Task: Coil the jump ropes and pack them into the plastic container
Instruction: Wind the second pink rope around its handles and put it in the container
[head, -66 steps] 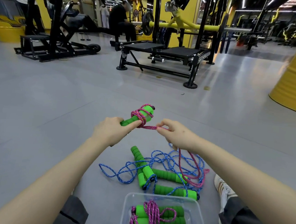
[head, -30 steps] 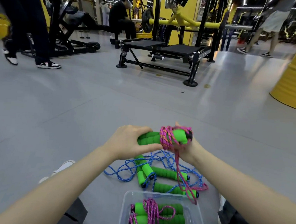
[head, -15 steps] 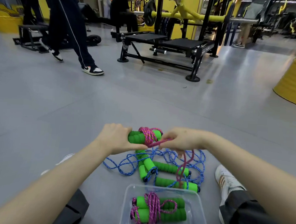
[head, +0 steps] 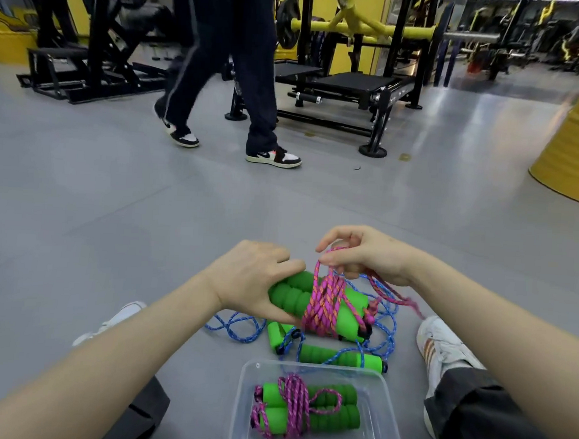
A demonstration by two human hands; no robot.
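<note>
The left hand (head: 254, 281) is clamped around a pair of green foam handles (head: 297, 297), thumb underneath and fingers curled over the top, holding them side by side above the grey floor (head: 114, 217). A pink jump rope (head: 324, 305) is wound in several turns around the middle of these handles. The right hand (head: 367, 253) sits just beside and slightly above them, its thumb and forefinger pinched on a loop of the same pink cord, with the other fingers loosely bent and spread; a further length of cord runs off under the palm toward the right. Beneath both hands, on the floor, lies a blue jump rope (head: 242, 327) in loose tangled loops, with more green handles (head: 338, 357) of its own resting among the strands. Nearer the person, at the bottom middle of the view, stands a clear plastic container (head: 248, 408); inside it lies a coiled jump rope (head: 301, 408), pink cord bound around two green handles laid parallel. A white sneaker (head: 442, 348) sits just to the right of the container and another sneaker tip (head: 115, 321) shows to the left. Farther off across the floor, a passer-by's legs (head: 229, 65) in dark trousers stand before a black and yellow weight rack (head: 357, 55), and a yellow drum (head: 577, 140) occupies the right edge.
</note>
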